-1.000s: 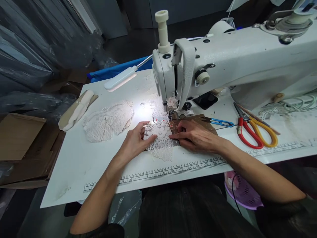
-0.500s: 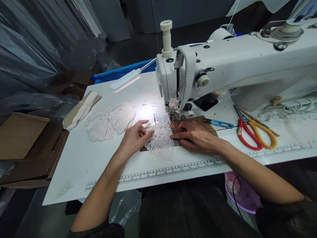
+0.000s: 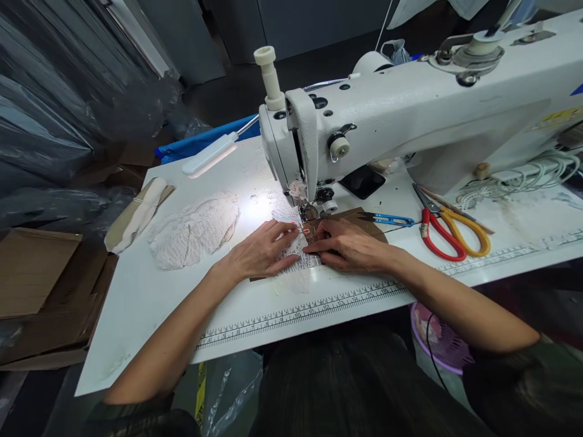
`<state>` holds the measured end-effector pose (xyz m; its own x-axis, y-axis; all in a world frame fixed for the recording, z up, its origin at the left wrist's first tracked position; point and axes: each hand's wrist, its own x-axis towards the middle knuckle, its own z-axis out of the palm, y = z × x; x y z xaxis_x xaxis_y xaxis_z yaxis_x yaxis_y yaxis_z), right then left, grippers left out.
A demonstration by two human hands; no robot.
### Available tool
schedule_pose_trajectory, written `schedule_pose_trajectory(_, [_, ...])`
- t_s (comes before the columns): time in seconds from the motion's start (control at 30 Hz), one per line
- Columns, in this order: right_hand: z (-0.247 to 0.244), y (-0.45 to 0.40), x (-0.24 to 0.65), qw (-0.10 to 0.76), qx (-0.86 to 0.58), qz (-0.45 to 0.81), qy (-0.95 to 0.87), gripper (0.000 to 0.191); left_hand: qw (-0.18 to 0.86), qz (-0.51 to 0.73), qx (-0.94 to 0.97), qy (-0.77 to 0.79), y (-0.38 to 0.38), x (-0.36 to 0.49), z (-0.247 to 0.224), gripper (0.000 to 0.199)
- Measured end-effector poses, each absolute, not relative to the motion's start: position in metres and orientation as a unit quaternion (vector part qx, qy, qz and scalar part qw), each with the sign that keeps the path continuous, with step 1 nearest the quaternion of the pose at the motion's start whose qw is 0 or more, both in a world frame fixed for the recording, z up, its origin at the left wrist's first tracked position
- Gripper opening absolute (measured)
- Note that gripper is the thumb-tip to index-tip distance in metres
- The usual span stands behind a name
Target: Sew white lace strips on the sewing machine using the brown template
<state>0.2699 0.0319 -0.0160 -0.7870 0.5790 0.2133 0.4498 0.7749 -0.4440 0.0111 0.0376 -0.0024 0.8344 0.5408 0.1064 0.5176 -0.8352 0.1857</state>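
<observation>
White lace fabric (image 3: pixel 294 280) with a fringed lower edge lies under the needle area of the white sewing machine (image 3: pixel 387 103). My left hand (image 3: pixel 264 250) rests palm down on the lace, its fingers spread and pointing at the presser foot (image 3: pixel 310 212). On the right side of the lace, my right hand (image 3: pixel 344 244) presses with bent fingers at the brown sheet (image 3: pixel 359 220); its index fingertip reaches the lace edge. Whether those bent fingers pinch anything is hidden. A second lace piece (image 3: pixel 194 230) lies left of my left hand.
Blue thread snips (image 3: pixel 394 220) lie beside my right hand, with red and yellow scissors (image 3: pixel 449 227) farther right. A small lamp (image 3: pixel 210 155) lights the table (image 3: pixel 150 303). The rolled fabric bundle (image 3: pixel 139 215) is at the far left; a printed ruler (image 3: pixel 296 315) runs along the front edge.
My left hand has moved onto the lace, toward the presser foot, and its fingers have flattened out. My right hand keeps its place at the lace edge. The camera view has shifted.
</observation>
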Motion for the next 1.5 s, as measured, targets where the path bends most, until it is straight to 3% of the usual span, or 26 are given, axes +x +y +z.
schedule_pose_trajectory(0.53, [-0.027,0.033,0.267,0.183,-0.278,0.109,-0.937,0.030,0.025,0.016,0.925,0.380,0.030,0.034,-0.001,0.048])
schedule_pose_trajectory(1.5, [-0.031,0.031,0.264,0.199,-0.322,0.091,-0.921,0.028,-0.010,0.126,0.899,0.419,0.028,0.037,-0.022,0.046])
